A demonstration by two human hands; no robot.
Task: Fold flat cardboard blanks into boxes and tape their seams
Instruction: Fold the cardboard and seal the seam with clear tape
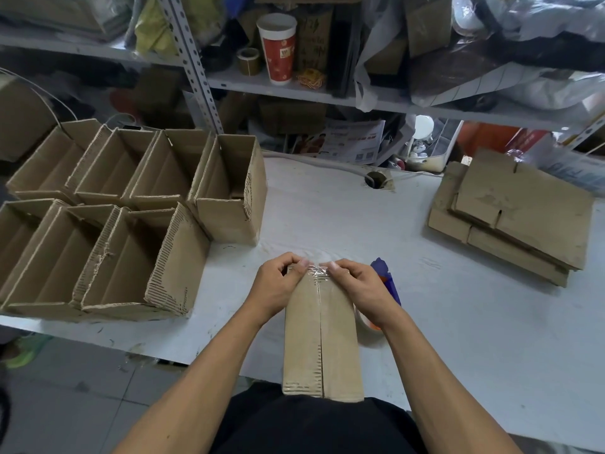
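Note:
A folded cardboard box [322, 335] lies lengthwise in front of me on the white table [458, 322], its closed flaps up and clear tape along the centre seam. My left hand [281, 283] grips the box's far left corner, thumb pressing the tape end [316, 269]. My right hand [357, 283] grips the far right corner the same way, thumb on the tape. A blue tape dispenser [388, 283] with a tape roll lies just right of the box, partly hidden by my right wrist.
Several finished open boxes [131, 217] stand in two rows on the left of the table. A stack of flat cardboard blanks [514, 214] lies at the right. Cluttered shelves with a red paper cup [278, 49] rise behind. A cable hole [375, 179] sits mid-table.

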